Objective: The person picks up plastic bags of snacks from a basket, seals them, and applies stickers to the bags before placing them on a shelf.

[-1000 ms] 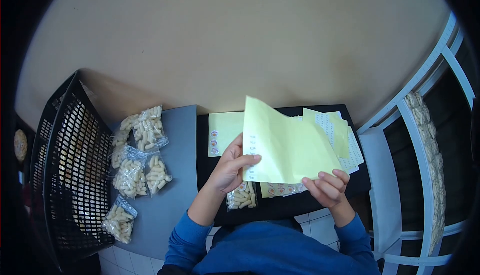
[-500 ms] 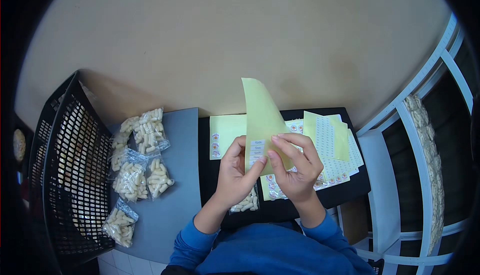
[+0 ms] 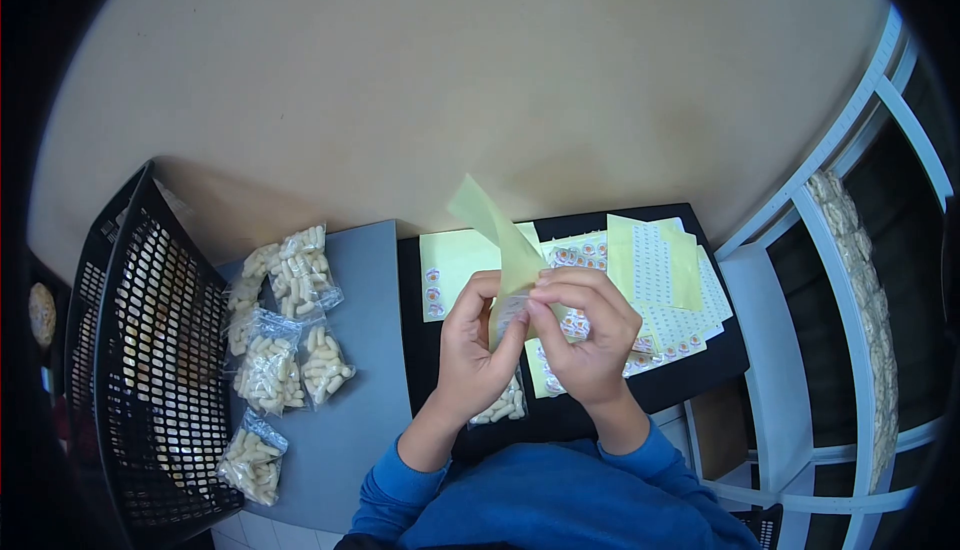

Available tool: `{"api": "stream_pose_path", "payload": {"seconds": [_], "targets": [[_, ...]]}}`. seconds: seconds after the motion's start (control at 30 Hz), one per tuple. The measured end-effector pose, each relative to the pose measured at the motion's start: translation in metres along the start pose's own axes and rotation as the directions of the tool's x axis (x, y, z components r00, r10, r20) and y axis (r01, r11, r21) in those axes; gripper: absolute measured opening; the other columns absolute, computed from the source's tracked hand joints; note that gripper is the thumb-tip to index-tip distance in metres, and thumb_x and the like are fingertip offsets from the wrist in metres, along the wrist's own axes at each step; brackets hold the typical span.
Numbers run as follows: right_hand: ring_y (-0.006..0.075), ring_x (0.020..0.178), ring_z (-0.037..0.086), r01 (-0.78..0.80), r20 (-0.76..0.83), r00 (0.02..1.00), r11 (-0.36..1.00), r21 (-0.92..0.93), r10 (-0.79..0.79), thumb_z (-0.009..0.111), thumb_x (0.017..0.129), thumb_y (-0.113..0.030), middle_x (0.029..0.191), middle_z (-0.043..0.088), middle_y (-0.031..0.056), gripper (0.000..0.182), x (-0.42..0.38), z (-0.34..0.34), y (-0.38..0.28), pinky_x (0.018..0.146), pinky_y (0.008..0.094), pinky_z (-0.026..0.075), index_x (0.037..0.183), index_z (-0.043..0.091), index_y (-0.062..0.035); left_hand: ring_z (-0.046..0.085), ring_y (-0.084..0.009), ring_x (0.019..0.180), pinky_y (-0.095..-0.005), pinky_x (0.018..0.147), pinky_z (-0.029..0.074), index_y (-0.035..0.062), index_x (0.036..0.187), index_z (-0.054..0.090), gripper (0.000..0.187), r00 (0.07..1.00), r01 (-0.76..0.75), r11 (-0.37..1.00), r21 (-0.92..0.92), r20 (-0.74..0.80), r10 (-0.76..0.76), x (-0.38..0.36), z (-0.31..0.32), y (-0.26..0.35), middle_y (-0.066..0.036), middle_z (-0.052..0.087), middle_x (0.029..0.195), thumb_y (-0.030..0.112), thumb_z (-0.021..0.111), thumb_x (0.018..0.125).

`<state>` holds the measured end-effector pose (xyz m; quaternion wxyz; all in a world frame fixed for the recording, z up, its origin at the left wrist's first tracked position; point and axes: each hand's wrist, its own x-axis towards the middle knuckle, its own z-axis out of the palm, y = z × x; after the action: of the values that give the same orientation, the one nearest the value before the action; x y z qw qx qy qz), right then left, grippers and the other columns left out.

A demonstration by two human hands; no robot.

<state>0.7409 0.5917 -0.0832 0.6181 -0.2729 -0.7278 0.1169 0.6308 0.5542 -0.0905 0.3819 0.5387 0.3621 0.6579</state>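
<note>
A yellow-backed sticker sheet is bent upright between my hands, its top curling to the left. My left hand grips its lower part, thumb pressed over a few small white printed labels. At the right edge of those labels, my right hand pinches with thumb and forefinger; I cannot tell whether a label is lifted there. Below my hands, partly hidden, lies a clear bag of pale, finger-shaped pieces. Behind them, sheets with round stickers cover part of the black table.
A grey table on the left carries several filled clear bags. Beside it stands a tall black perforated basket. More label sheets overlap at the right. A white metal rack rises at the far right, before the beige wall.
The sheet has bent and twisted, its top dropping and leaning left. My right fingers have moved slightly left and down, closing at the label edge. The whole view has shifted a little.
</note>
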Motion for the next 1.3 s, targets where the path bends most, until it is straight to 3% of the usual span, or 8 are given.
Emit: {"api": "stream_pose_path", "payload": {"seconds": [0.1,0.27,0.37,0.63,0.77,0.9,1.13,1.3], "targets": [[0.0195,0.094,0.049,-0.114,-0.045,0.984,0.815,0.569,0.17,0.051,0.075,0.002,0.101,0.049,0.013,0.037,-0.007,-0.008,0.019,0.079,0.0292,0.038,0.111,0.042,-0.0018,0.048,-0.011,0.088,-0.0239,0.078,0.038,-0.0007,0.095,0.046,0.02,0.999,0.024,0.999,0.041,-0.042,-0.022,0.0,-0.006,-0.001,-0.006,0.05,0.093,-0.007,0.048,0.076],[0.0246,0.108,0.039,-0.523,0.067,0.811,0.668,0.529,0.581,0.049,0.08,-0.009,0.118,0.036,0.0153,0.067,-0.011,-0.02,0.045,0.088,0.0338,0.033,0.131,0.007,-0.0079,0.051,-0.0109,0.088,-0.0242,0.077,0.041,-0.0005,0.099,0.044,0.026,0.996,0.066,0.981,-0.181,-0.044,-0.076,0.001,-0.023,0.014,-0.008,0.053,0.093,-0.006,0.051,0.075],[0.0263,0.111,0.038,-0.679,0.552,0.527,-0.07,0.73,0.646,0.052,0.078,-0.006,0.123,0.03,0.0182,0.082,-0.028,-0.022,0.062,0.09,0.0371,0.034,0.131,-0.011,-0.0141,0.052,-0.0108,0.089,-0.0242,0.078,0.042,-0.0005,0.101,0.043,0.029,0.991,0.106,0.967,-0.233,-0.051,-0.121,0.008,-0.031,0.01,-0.008,0.053,0.094,-0.006,0.053,0.074],[0.0245,0.103,0.044,-0.668,0.055,0.547,0.396,0.63,0.836,0.061,0.068,0.005,0.114,0.033,0.018,0.089,-0.037,-0.015,0.092,0.084,0.033,0.042,0.129,-0.002,-0.0084,0.05,-0.0151,0.092,-0.0255,0.077,0.043,-0.0028,0.109,0.038,0.038,0.979,0.196,0.972,0.13,-0.084,-0.186,0.018,-0.049,-0.042,-0.012,0.049,0.103,0.003,0.055,0.076],[0.0252,0.101,0.045,-0.8,0.005,0.495,0.454,0.392,0.869,0.065,0.066,0.0,0.111,0.035,0.0173,0.091,-0.067,-0.021,0.135,0.083,0.0321,0.043,0.129,-0.001,-0.0055,0.049,-0.0311,0.098,-0.0341,0.081,0.043,-0.0047,0.119,0.029,0.058,0.876,0.37,0.508,0.778,-0.11,-0.47,-0.003,-0.077,-0.078,-0.022,0.042,0.112,0.019,0.059,0.075],[0.03,0.106,0.04,-0.812,-0.107,0.582,0.583,-0.02,0.806,0.068,0.062,-0.002,0.111,0.034,0.0173,0.089,-0.1,-0.016,0.163,0.087,0.0367,0.038,0.128,0.009,-0.0026,0.047,-0.0377,0.101,-0.0368,0.084,0.042,-0.007,0.119,0.027,0.067,0.677,0.483,0.1,0.87,-0.299,-0.672,-0.031,-0.087,-0.117,-0.025,0.036,0.117,0.026,0.062,0.072],[0.033,0.114,0.028,-0.488,-0.145,0.761,0.411,-0.77,0.632,0.069,0.06,-0.005,0.121,0.026,0.0193,0.085,-0.092,-0.008,0.142,0.092,0.0422,0.029,0.128,0.018,-0.0047,0.05,-0.0355,0.098,-0.0374,0.08,0.044,-0.0072,0.114,0.03,0.064,0.608,0.523,0.21,0.826,-0.188,-0.771,-0.033,-0.097,-0.13,-0.024,0.047,0.104,0.022,0.066,0.069],[0.0307,0.109,0.037,-0.469,0.063,0.838,0.773,-0.427,0.543,0.069,0.06,-0.008,0.116,0.035,0.0199,0.088,-0.094,0.003,0.129,0.089,0.0407,0.033,0.129,0.016,-0.0029,0.058,-0.022,0.078,-0.0281,0.067,0.047,-0.0059,0.109,0.037,0.054,0.576,0.607,0.353,0.712,-0.088,-0.813,-0.029,-0.102,-0.128,-0.012,0.055,0.082,0.013,0.066,0.068]]}}
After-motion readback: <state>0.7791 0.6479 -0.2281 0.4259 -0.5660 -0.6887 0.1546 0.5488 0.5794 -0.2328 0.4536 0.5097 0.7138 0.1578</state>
